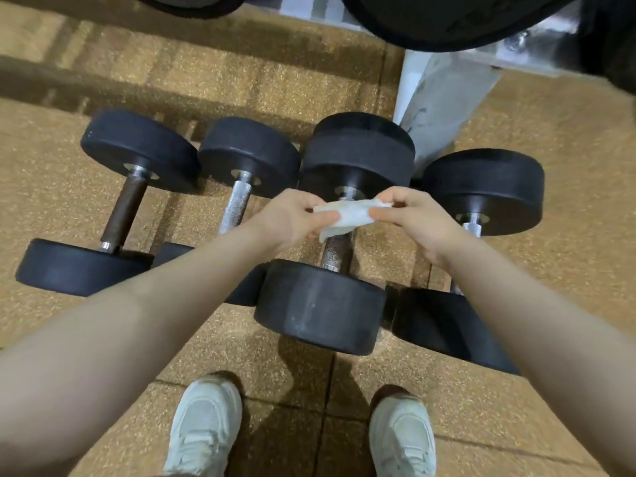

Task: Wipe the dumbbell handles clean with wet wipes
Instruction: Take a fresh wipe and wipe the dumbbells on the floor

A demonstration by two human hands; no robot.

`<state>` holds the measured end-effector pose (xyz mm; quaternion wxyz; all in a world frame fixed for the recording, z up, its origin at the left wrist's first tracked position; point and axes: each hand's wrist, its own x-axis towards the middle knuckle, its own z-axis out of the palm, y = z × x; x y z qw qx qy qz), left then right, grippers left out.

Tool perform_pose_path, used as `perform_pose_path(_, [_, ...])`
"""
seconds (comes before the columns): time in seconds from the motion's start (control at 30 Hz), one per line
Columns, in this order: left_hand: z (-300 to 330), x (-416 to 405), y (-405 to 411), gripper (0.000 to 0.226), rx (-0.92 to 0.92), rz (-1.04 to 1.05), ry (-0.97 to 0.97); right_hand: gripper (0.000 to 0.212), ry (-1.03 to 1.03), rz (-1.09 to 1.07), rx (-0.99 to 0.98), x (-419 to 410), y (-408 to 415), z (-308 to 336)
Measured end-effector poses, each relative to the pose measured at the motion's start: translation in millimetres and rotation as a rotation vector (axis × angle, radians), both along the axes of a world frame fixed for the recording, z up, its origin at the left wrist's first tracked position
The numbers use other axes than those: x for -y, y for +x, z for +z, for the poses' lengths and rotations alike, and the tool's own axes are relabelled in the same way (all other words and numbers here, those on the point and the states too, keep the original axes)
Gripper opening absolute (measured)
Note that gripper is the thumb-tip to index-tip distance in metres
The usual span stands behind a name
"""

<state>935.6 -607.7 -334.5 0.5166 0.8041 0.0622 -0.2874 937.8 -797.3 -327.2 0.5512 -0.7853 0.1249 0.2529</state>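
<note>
Lighting was warm and pretty dim overall, with a yellowish cast on the speckled floor (pixel 241 84). Light seemed to come from overhead and behind, since a soft shadow fell forward between the shoes (pixel 203 428) onto the nearest dumbbell (pixel 320 304). Striped shadows crossed the floor at top left. The chrome handles (pixel 237 204) caught small glints (nothing blown out). Heavy wide-angle stretch bent the forearms at the edges, and everything looked slightly soft and noisy.
</note>
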Motion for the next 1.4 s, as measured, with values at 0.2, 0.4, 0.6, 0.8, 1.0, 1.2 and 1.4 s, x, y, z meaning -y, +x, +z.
perform_pose_path(0.2, [-9, 19, 2, 0.008, -0.290, 0.132, -0.291, 0.020, 0.606, -0.186, -0.298, 16, -6, -21])
perform_pose_path(0.4, [-23, 20, 2, 0.009, -0.358, 0.253, -0.408, 0.019, 0.582, -0.294, -0.444, 21, -7, -30])
perform_pose_path(0.6, [-28, 14, 2, 0.022, 0.004, -0.021, 0.135, 0.023, 0.305, -0.578, -0.379, 21, -5, -50])
perform_pose_path(0.8, [-25, -15, -9, 0.016, 0.038, -0.378, 0.322, 0.027, -0.266, -0.557, -0.225, -7, 6, -79])
perform_pose_path(1.0, [-22, -36, -27, 0.025, 0.043, -0.389, 0.294, 0.011, 0.332, -0.652, -0.394, -32, 20, -94])
perform_pose_path(1.2, [-26, -33, -29, 0.027, -0.016, -0.341, 0.238, 0.018, 0.455, -0.439, -0.365, -19, 11, -99])
perform_pose_path(1.4, [-23, -36, -26, 0.042, -0.132, -0.390, 0.191, 0.021, -0.058, -0.321, -0.085, -26, 3, -92])
